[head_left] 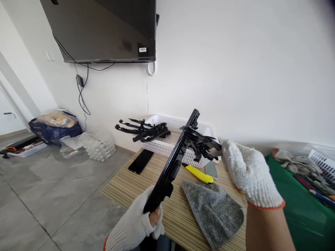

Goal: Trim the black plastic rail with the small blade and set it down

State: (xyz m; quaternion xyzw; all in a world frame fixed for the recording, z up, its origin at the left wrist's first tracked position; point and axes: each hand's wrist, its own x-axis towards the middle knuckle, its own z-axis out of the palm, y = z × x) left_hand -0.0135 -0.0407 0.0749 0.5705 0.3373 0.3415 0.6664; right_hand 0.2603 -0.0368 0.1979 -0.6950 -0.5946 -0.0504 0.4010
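My left hand (136,223), in a white knit glove, grips the lower end of a long black plastic part (174,164) that slants up and away over the striped table (123,188). Near the part's upper end, my gloved right hand (248,172) holds its branching black prongs (202,143). A white basket (167,146) stands behind, with more black plastic parts (142,130) lying across its left rim.
On the table lie a black phone (140,161), a yellow utility knife (199,174), a grey cloth (213,211) and a small grey card (210,169). A green surface (300,209) with gloves and tools is at right. Bags and clutter sit on the floor at left.
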